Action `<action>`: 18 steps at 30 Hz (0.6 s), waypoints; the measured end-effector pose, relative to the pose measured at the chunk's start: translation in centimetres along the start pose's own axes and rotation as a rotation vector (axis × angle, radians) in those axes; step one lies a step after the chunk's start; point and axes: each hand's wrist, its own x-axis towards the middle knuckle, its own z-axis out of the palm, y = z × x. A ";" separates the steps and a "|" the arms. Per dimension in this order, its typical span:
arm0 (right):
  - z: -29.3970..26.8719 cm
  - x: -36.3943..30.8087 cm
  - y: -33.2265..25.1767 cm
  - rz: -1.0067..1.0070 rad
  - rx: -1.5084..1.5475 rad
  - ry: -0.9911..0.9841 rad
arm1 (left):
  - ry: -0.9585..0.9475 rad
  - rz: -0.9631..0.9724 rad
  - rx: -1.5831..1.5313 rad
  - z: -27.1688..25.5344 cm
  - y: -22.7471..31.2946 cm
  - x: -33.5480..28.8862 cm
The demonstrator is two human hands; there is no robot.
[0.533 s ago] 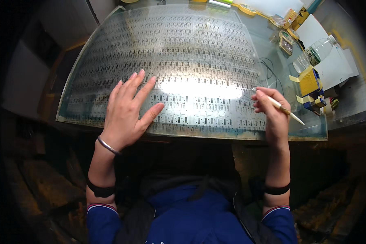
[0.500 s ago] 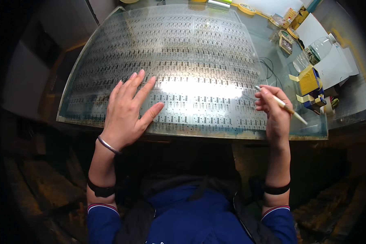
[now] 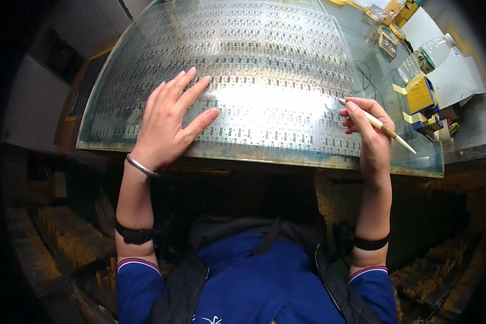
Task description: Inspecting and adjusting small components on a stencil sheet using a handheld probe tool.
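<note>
A large clear film (image 3: 286,135) printed with rows of small black circuit-like patterns lies on a glass-topped table (image 3: 410,168). My left hand (image 3: 164,119) rests on the film's left part, palm down with fingers spread, holding nothing. At the film's right edge, my right hand (image 3: 375,135) pinches a slim white pen-shaped tool (image 3: 404,143) between thumb and fingers. Its dark, narrow tip points left, close to the film; whether it touches I cannot tell. The white back end sticks out toward the lower right. Bright glare hides part of the print between my hands.
On the right are a clear plastic bottle (image 3: 427,58), a blue-and-yellow box (image 3: 420,97) with tape strips, and white paper (image 3: 459,81). A thin dark cable (image 3: 370,81) curls by the film. Tape rolls and small containers stand at the far right.
The whole view has shifted, so the table sits higher in the picture. My left hand stays spread on the film; my right hand still holds the white tool near the film's right edge.
</note>
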 end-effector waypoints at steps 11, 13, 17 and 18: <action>4.6 -1.7 -2.3 -0.052 -0.066 -0.364 | 0.022 0.004 -0.004 0.2 -0.1 -0.1; 5.5 -1.3 -1.5 0.096 -0.086 -0.394 | 0.017 0.002 -0.020 0.1 -0.1 0.1; 5.6 -1.4 -1.1 0.058 -0.039 -0.337 | 0.014 -0.005 -0.026 -0.1 -0.1 0.1; 5.6 -1.4 -1.1 0.052 -0.065 -0.343 | 0.015 -0.009 -0.025 -0.2 0.0 0.0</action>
